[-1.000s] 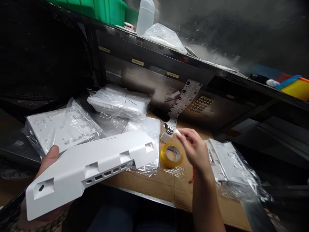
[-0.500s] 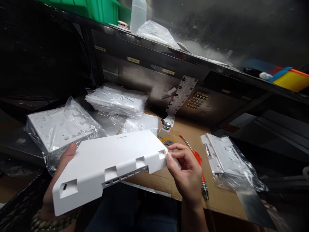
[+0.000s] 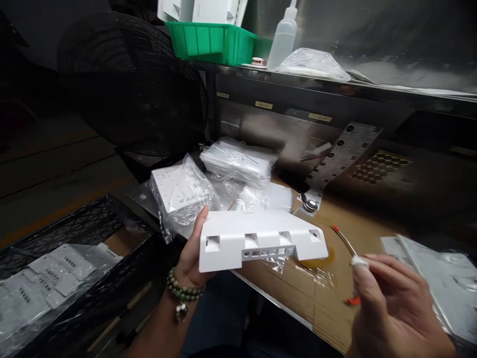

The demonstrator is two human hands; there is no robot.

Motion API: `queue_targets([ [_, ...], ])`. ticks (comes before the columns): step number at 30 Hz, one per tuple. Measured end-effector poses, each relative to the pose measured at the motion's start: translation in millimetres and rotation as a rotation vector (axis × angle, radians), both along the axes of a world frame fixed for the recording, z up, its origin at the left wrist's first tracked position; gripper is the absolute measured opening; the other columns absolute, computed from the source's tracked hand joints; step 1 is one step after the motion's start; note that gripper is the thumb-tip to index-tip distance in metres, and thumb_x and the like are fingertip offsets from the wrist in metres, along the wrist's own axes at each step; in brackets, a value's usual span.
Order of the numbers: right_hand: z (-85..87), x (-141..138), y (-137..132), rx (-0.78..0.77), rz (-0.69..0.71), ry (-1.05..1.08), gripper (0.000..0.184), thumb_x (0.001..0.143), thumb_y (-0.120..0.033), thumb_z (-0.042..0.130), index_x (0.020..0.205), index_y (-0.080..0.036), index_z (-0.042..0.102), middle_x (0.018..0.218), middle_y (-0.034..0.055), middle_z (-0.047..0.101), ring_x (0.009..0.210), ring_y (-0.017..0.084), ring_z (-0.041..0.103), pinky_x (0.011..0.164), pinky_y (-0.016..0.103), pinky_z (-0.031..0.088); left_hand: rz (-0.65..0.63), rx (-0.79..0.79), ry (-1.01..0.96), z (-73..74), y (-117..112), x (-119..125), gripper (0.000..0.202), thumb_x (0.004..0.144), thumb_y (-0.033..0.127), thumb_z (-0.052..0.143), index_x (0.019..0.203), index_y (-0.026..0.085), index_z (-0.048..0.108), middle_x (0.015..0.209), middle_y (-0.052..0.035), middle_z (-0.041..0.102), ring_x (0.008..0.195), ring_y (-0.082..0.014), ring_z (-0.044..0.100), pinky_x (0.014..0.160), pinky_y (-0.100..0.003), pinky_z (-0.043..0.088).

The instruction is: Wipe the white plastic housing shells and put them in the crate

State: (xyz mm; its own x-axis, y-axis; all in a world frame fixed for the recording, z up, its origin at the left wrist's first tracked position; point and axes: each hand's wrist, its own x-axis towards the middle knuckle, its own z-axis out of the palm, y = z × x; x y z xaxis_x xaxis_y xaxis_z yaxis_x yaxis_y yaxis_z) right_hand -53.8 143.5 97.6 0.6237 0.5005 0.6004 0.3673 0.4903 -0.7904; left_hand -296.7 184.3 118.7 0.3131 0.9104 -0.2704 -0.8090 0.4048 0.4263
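My left hand [image 3: 192, 248], with a bead bracelet on the wrist, grips a white plastic device housing [image 3: 257, 238] by its left end and holds it level above the cardboard-covered bench [image 3: 335, 293], its port openings facing me. My right hand [image 3: 391, 308] is at the lower right, apart from the housing, with the fingers closed in a pinch on a small white piece [image 3: 359, 261]. A thin orange-handled tool [image 3: 345, 238] lies on the cardboard just beyond that hand. A yellowish tape roll is mostly hidden behind the housing.
Bagged white parts [image 3: 179, 191] and a stack of clear bags [image 3: 238, 161] lie behind the housing. More bagged parts [image 3: 436, 278] sit at the right. A black crate [image 3: 74, 278] at lower left holds bagged white units. A green bin [image 3: 210, 42] and a squeeze bottle [image 3: 283, 35] stand on the shelf.
My view swung left, revealing the crate. My right hand left the housing's right corner and drew back to the lower right. The left hand still holds the housing, now seen more edge-on.
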Motion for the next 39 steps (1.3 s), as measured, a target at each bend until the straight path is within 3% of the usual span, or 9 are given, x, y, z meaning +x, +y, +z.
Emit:
queue_targets([
  [7, 4.5, -55.2, -20.8, 0.042, 0.461, -0.521, 0.027, 0.091, -0.008, 0.069, 0.114, -0.022, 0.073, 0.103, 0.0041, 0.066, 0.096, 0.014, 0.064, 0.085, 0.026, 0.052, 0.058, 0.006, 0.026, 8.1, -6.5, 17.3, 0.072, 0.105, 0.063, 0.024, 0.146, 0.012, 0.053, 0.11, -0.0171, 0.076, 0.103, -0.0329, 0.073, 0.097, -0.046, 0.057],
  [10, 10.3, -72.7, -23.6, 0.046, 0.556, -0.548, 0.028, 0.092, -0.011, 0.069, 0.118, -0.02, 0.071, 0.1, 0.0046, 0.065, 0.093, 0.014, 0.063, 0.081, 0.026, 0.054, 0.066, 0.016, 0.011, 9.8, -9.4, 25.0, 0.074, 0.103, 0.066, 0.027, 0.148, 0.012, 0.051, 0.118, -0.0181, 0.074, 0.108, -0.0332, 0.071, 0.1, -0.045, 0.055],
  [19, -6.8, -93.7, -15.2, 0.214, 0.535, -0.607, 0.03, 0.088, -0.004, 0.071, 0.116, -0.014, 0.074, 0.093, 0.0077, 0.067, 0.085, 0.017, 0.063, 0.072, 0.03, 0.055, 0.001, 0.05, -0.001, -1.5, -17.6, 29.4, 0.065, 0.105, 0.057, 0.038, 0.15, 0.011, 0.048, 0.129, -0.0189, 0.07, 0.119, -0.0331, 0.067, 0.111, -0.045, 0.048],
  [23, -2.5, -96.1, -20.1, 0.261, 0.498, -0.641, 0.029, 0.084, -0.002, 0.074, 0.112, -0.01, 0.075, 0.09, 0.0088, 0.07, 0.083, 0.018, 0.063, 0.071, 0.032, 0.056, -0.077, 0.066, -0.023, -6.3, -17.9, 26.0, 0.07, 0.105, 0.061, 0.032, 0.149, 0.01, 0.049, 0.131, -0.0197, 0.069, 0.124, -0.0337, 0.064, 0.116, -0.047, 0.044],
  [27, 10.3, -75.2, -36.5, 0.121, 0.603, -0.506, 0.011, 0.088, -0.013, 0.072, 0.097, -0.018, 0.076, 0.078, 0.003, 0.066, 0.071, 0.015, 0.061, 0.062, 0.029, 0.052, -0.077, 0.1, 0.008, -15.5, -16.5, 8.5, 0.066, 0.101, 0.06, 0.048, 0.145, 0.012, 0.055, 0.128, -0.0169, 0.071, 0.126, -0.0347, 0.063, 0.118, -0.047, 0.042],
  [29, 12.2, -48.2, -39.0, 0.04, 0.4, -0.254, 0.007, 0.091, -0.02, 0.069, 0.09, -0.023, 0.075, 0.083, 0.0031, 0.064, 0.077, 0.016, 0.062, 0.068, 0.03, 0.052, -0.062, 0.134, 0.014, -20.5, -14.8, -3.6, 0.059, 0.098, 0.054, 0.06, 0.144, 0.017, 0.057, 0.129, -0.0126, 0.071, 0.129, -0.0338, 0.061, 0.12, -0.045, 0.041],
  [32, 4.5, 2.9, -27.4, -0.014, 0.11, 0.16, 0.006, 0.09, -0.026, 0.068, 0.09, -0.022, 0.073, 0.096, 0.0042, 0.067, 0.091, 0.019, 0.065, 0.084, 0.033, 0.051, -0.071, 0.188, -0.06, -24.2, -12.9, -18.7, 0.055, 0.1, 0.054, 0.056, 0.149, 0.029, 0.052, 0.138, -0.0056, 0.066, 0.137, -0.0315, 0.054, 0.124, -0.046, 0.034],
  [36, -17.6, 47.6, -7.5, -0.196, 0.244, 0.408, 0.026, 0.094, -0.043, 0.064, 0.107, -0.021, 0.065, 0.099, 0.0064, 0.075, 0.098, 0.024, 0.07, 0.095, 0.044, 0.051, -0.2, 0.189, -0.123, -22.1, -11.9, -28.1, 0.057, 0.102, 0.061, 0.045, 0.154, 0.04, 0.04, 0.154, -0.0007, 0.053, 0.145, -0.032, 0.043, 0.126, -0.049, 0.027],
  [39, -30.3, 47.5, -4.9, -0.364, 0.353, 0.447, 0.036, 0.094, -0.054, 0.063, 0.109, -0.021, 0.062, 0.096, 0.0054, 0.074, 0.088, 0.021, 0.069, 0.081, 0.035, 0.053, -0.219, 0.177, -0.1, -23.2, -11.4, -28.2, 0.056, 0.102, 0.061, 0.047, 0.155, 0.047, 0.035, 0.157, 0.002, 0.048, 0.147, -0.0325, 0.039, 0.127, -0.051, 0.026],
])
